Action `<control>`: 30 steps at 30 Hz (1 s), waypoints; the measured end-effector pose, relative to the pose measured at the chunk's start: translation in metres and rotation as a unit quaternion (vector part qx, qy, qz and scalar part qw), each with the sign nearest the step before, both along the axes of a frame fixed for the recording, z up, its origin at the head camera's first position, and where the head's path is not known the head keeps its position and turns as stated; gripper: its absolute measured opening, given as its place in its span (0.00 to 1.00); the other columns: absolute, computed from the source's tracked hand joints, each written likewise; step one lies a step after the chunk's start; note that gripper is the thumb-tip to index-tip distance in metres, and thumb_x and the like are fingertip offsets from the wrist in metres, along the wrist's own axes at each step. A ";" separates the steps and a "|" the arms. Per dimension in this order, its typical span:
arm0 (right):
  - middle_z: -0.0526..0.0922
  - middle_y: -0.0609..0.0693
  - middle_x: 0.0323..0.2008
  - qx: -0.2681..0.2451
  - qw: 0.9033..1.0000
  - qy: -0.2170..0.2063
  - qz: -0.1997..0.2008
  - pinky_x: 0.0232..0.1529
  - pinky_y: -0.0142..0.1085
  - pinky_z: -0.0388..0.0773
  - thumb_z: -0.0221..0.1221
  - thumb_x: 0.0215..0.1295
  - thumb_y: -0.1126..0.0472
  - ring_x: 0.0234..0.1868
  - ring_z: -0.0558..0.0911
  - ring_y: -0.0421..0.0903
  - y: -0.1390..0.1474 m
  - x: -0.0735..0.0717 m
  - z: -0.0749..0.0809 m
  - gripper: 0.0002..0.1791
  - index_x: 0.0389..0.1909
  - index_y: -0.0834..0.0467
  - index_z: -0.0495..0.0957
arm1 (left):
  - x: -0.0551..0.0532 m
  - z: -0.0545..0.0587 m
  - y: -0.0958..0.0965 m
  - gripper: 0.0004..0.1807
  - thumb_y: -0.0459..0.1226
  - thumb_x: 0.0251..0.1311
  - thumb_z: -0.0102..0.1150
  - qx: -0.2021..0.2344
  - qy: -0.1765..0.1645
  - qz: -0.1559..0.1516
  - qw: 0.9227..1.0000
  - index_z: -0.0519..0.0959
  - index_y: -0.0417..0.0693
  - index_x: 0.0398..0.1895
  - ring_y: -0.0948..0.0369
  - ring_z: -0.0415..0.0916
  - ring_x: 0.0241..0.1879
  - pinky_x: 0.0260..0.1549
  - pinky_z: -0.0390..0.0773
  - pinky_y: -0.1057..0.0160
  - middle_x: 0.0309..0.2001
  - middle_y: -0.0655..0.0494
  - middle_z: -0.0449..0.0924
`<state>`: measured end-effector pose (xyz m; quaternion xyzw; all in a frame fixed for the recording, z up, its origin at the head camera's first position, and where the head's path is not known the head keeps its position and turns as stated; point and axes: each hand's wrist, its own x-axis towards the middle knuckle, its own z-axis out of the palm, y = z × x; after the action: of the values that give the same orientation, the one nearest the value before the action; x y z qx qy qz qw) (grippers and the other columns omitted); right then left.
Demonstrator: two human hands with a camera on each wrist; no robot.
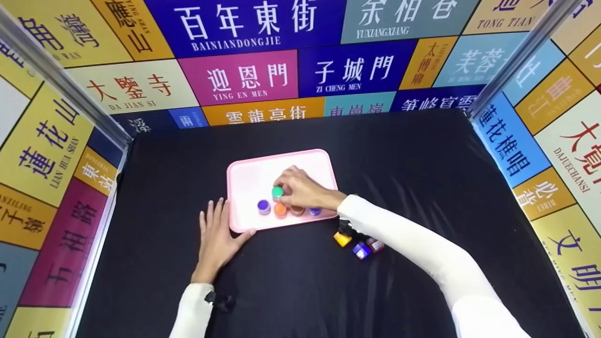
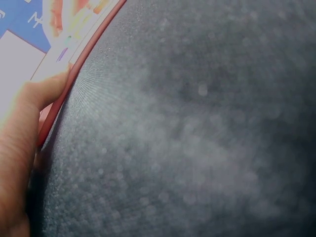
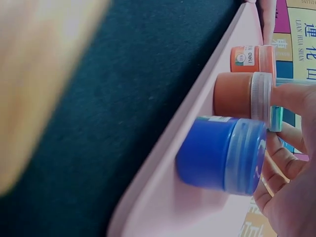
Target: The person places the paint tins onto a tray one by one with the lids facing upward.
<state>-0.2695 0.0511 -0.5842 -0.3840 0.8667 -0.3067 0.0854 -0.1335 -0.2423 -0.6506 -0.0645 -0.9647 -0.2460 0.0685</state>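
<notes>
My right hand (image 1: 303, 188) is over a white tray with a pink rim (image 1: 232, 188), pinching a small green-lidded jar (image 1: 277, 191) between thumb and fingers. Near the tray's front edge stand a purple-lidded jar (image 1: 264, 206), an orange jar (image 1: 280, 211), a brown jar (image 3: 234, 96) and a blue jar (image 3: 205, 155). In the head view the right hand and wrist partly cover the brown and blue ones. At the tray's front left corner rests my left hand (image 1: 218, 239), fingers straight and spread, thumb against the rim.
Right of the tray's front corner, a small yellow block-like item (image 1: 342, 239), a blue-purple one (image 1: 361, 250) and a dark red one (image 1: 375, 244) lie on the black cloth (image 1: 399, 291). Printed panels (image 1: 239, 77) wall in the back and both sides.
</notes>
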 end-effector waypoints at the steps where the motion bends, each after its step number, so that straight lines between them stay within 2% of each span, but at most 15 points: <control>1: 0.86 0.52 0.48 0.002 1.000 -0.001 0.000 0.65 0.49 0.71 0.73 0.71 0.52 0.60 0.75 0.52 -0.001 0.000 0.001 0.18 0.55 0.58 0.90 | 0.000 0.000 0.000 0.65 0.69 0.60 0.72 0.000 -0.001 0.000 1.000 0.57 0.39 0.88 0.36 0.41 0.88 0.84 0.32 0.33 0.86 0.34 0.56; 9: 0.86 0.52 0.51 0.015 1.000 -0.005 -0.002 0.66 0.49 0.71 0.72 0.71 0.51 0.61 0.75 0.52 -0.004 0.000 0.003 0.20 0.57 0.57 0.89 | 0.000 0.000 0.001 0.65 0.69 0.61 0.71 0.005 -0.006 0.000 1.000 0.56 0.39 0.89 0.37 0.40 0.88 0.84 0.31 0.34 0.87 0.35 0.54; 15: 0.87 0.54 0.54 -0.008 1.000 -0.010 0.000 0.65 0.50 0.72 0.72 0.70 0.53 0.61 0.76 0.53 0.000 0.002 0.007 0.21 0.59 0.59 0.89 | 0.001 0.001 -0.001 0.65 0.70 0.61 0.70 -0.001 -0.009 0.002 1.000 0.56 0.40 0.89 0.37 0.39 0.88 0.84 0.30 0.34 0.87 0.36 0.53; 23: 0.87 0.55 0.55 -0.032 0.999 0.000 -0.011 0.67 0.51 0.71 0.70 0.69 0.60 0.61 0.76 0.55 0.021 0.006 0.011 0.19 0.58 0.62 0.88 | 0.001 0.002 -0.002 0.65 0.70 0.61 0.70 -0.005 -0.008 0.005 1.000 0.55 0.41 0.89 0.38 0.39 0.89 0.85 0.30 0.35 0.87 0.37 0.53; 30: 0.88 0.56 0.54 -0.065 0.998 0.003 -0.026 0.69 0.50 0.71 0.72 0.68 0.60 0.62 0.76 0.57 0.047 0.008 0.014 0.19 0.57 0.65 0.88 | 0.001 0.001 -0.001 0.66 0.70 0.60 0.70 0.001 -0.003 0.003 1.000 0.55 0.41 0.89 0.37 0.40 0.88 0.85 0.31 0.35 0.87 0.36 0.54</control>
<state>-0.2613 0.0982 -0.5705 -0.3668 0.8550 -0.3632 0.0502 -0.1323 -0.2432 -0.6497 -0.0610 -0.9648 -0.2470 0.0667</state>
